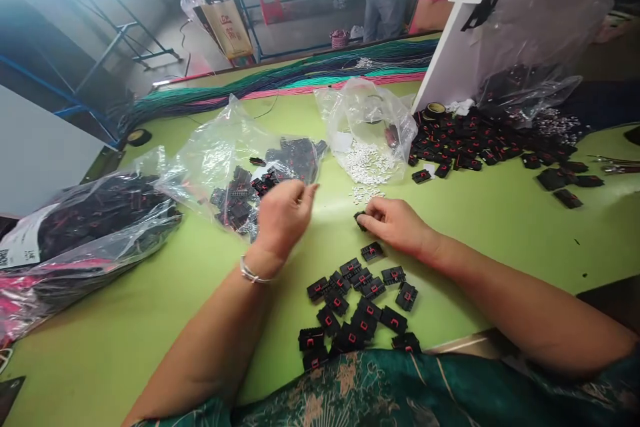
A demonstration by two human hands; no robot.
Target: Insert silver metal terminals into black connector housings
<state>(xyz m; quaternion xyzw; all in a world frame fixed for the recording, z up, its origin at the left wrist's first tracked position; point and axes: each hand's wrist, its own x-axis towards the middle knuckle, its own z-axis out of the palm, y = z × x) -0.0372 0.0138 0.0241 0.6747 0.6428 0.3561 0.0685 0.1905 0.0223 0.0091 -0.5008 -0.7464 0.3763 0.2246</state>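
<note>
My left hand (284,217), with a bracelet at the wrist, is closed above the near edge of a clear bag of black connectors (240,197); what its fingers hold, if anything, is hidden. Right of it, my right hand (393,223) pinches a small black connector (360,219) low over the green table (200,307). Several black connectors with red clips (367,307) lie loose between my forearms and my body. Small white pieces (369,163) spill from the mouth of another clear bag (373,103) beyond my right hand.
A large bag of black parts (100,227) lies at the left. More connectors (465,140) are heaped at the right beside a white upright panel (450,47). Coloured wires (280,83) run along the far edge. A person (385,0) stands beyond the table.
</note>
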